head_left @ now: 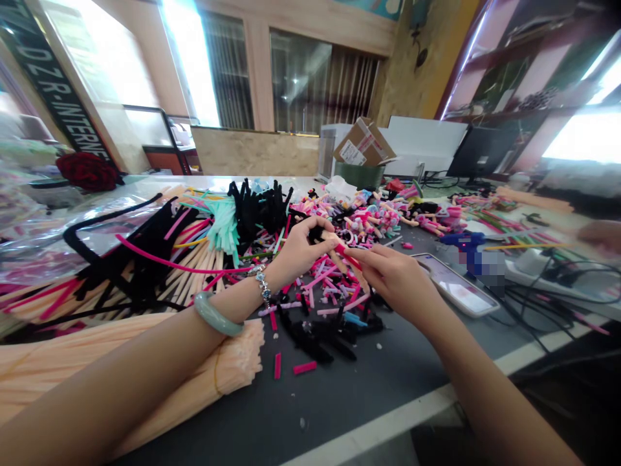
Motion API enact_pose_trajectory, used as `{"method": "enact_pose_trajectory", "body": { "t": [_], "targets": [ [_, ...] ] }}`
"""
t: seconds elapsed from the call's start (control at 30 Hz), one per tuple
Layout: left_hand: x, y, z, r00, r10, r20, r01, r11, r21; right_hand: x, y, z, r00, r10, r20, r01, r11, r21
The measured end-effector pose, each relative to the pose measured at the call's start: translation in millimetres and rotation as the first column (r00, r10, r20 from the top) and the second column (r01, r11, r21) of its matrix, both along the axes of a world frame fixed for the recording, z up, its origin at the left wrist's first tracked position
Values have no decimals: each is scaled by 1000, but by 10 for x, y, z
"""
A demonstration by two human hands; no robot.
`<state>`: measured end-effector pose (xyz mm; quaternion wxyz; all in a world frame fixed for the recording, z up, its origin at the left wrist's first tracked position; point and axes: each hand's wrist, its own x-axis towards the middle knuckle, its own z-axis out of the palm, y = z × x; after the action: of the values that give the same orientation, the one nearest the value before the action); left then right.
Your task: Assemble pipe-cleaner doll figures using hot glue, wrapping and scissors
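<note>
While my left hand (305, 248) pinches the pink-and-beige piece (341, 248), I'd press lightly with my right hand (392, 275), its grip unclear.

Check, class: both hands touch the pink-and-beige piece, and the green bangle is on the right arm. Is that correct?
No: the head view shows the green bangle on the left arm. The left hand and right hand do touch the pink-and-beige piece.

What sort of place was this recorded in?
Probably a small craft workshop, perhaps set up in an office. The table holds bundled peach stems, short pink pieces and a blue glue gun, while a dark monitor stands behind.
</note>
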<state>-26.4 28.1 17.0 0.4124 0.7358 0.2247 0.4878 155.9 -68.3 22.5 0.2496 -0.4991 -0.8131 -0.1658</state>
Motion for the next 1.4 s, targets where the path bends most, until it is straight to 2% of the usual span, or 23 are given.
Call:
{"method": "enact_pose_trajectory", "body": {
  "t": [0.13, 0.27, 0.33, 0.43, 0.53, 0.63, 0.7, 0.8, 1.0, 1.13, 1.3, 1.4],
  "targets": [
    [-8, 33, -8, 1000, 20, 6, -20, 1000, 4, -19, -10, 17, 999, -36, -7, 36, 997, 67],
    [-32, 115, -2, 996, 59, 68, -60, 998, 15, -2, -47, 45, 996, -66, -53, 78, 960, 270],
    [-52, 174, 5, 989, 96, 116, -98, 995, 14, 3, -71, 57, 998, -45, -41, 57, 936, 348],
    [-90, 258, 21, 969, 170, 177, -163, 985, -53, -38, -85, 66, 998, 16, 54, -35, 929, 368],
    [-131, 317, 44, 944, 250, 214, -211, 959, -191, -152, -38, 80, 980, 77, 182, -123, 960, 253],
    [-175, 361, 65, 914, 342, 220, -278, 920, -275, -316, 97, 95, 944, 132, 303, -141, 990, 8],
    [-203, 390, 72, 887, 401, 227, -334, 899, -283, -431, 234, 85, 929, 163, 332, -122, 982, -142],
    [-238, 436, 70, 849, 473, 236, -405, 869, -283, -586, 475, 31, 916, 224, 334, -137, 955, -264],
    [-276, 510, 48, 831, 527, 176, -468, 835, -289, -790, 780, -76, 893, 303, 332, -188, 923, -334],
    [-296, 531, 52, 825, 547, 141, -499, 823, -271, -792, 798, -111, 894, 323, 310, -205, 911, -357],
    [-314, 547, 47, 804, 587, 100, -551, 797, -248, -710, 778, -136, 913, 287, 291, -176, 918, -356],
    [-319, 556, 36, 806, 580, 116, -540, 802, -257, -700, 772, -143, 913, 295, 281, -184, 914, -362]
  ]
}}
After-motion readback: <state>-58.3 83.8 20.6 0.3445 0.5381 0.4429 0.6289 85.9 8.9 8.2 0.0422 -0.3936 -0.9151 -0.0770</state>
